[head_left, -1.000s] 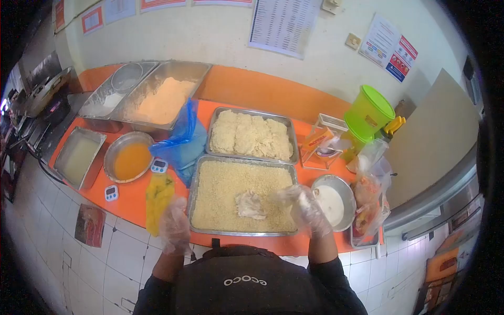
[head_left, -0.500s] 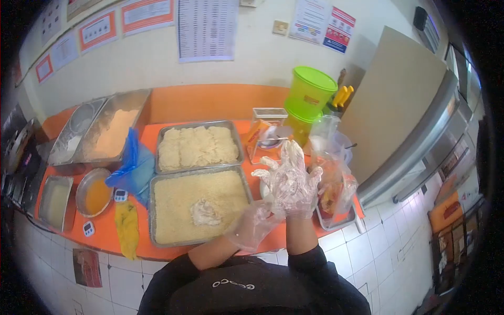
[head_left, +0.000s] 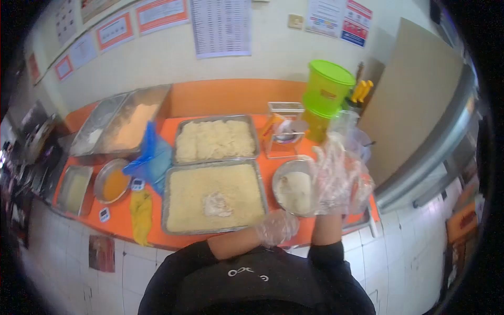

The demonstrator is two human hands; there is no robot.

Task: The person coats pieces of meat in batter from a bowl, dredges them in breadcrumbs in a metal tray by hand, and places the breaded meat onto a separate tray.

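My right hand [head_left: 338,178], in a clear plastic glove smeared with pale batter, is raised with its fingers spread over the right side of the table. It holds nothing I can see. Just left of it stands a round metal bowl [head_left: 276,178] of white powder, partly hidden by the hand. My left hand [head_left: 278,228], also gloved, is at the front edge beside a metal tray [head_left: 263,189] of pale crumbs; its fingers are blurred. One whitish coated piece [head_left: 218,205] lies on those crumbs.
Behind is another tray [head_left: 255,139] full of coated pieces. To the left are a blue plastic bag [head_left: 149,160], a yellow cloth [head_left: 140,218], a bowl of orange liquid [head_left: 114,186] and large metal bins [head_left: 165,100]. Green tubs [head_left: 329,84] and a big metal-edged cabinet [head_left: 409,110] stand right.
My hands have moved apart: the right went rightward, uncovering the powder bowl, and the left drew away from the right wrist. The view has shifted slightly.
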